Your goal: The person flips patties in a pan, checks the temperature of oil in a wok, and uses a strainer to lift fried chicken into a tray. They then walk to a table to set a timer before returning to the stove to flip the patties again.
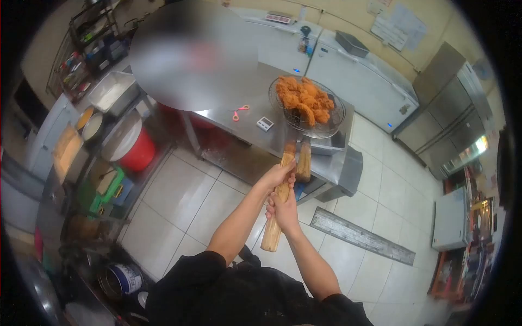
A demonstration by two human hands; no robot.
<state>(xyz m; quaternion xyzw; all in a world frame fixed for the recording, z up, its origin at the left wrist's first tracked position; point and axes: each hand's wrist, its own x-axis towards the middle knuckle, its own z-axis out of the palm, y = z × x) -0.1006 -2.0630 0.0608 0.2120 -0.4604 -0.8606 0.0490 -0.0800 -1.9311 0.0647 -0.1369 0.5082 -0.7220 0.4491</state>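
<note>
Well to the left of your fingers, a green basket (pixel 112 187) sits near a red tub (pixel 140 152) with something white in its top. Nearer, ahead and to the left of your fingers, orange-handled scissors (pixel 237 113) lie on the steel table (pixel 228 98), and a small white timer (pixel 265 124) lies to their right. Your left hand (pixel 280 173) grips the wooden handle (pixel 272 232) high up, its fingers curled round the wood; your right hand (pixel 283 209) is wrapped round it just below, fingers closed too. Some fingertips are hidden, and the handle's butt sticks out beneath your right fingers toward you. Beyond your left fingers, the handle leads to a round wire strainer (pixel 292 116) over the table, heaped with browned fried pieces (pixel 305 99). I cannot tell whether the strainer rests on the grey tray (pixel 330 145) under it. Just right of your left fingers is a second wooden handle (pixel 304 163). Farther right stands a grey bin (pixel 350 173), and a long metal strip (pixel 361 234) crosses the tiles to the right of your right fingers.
</note>
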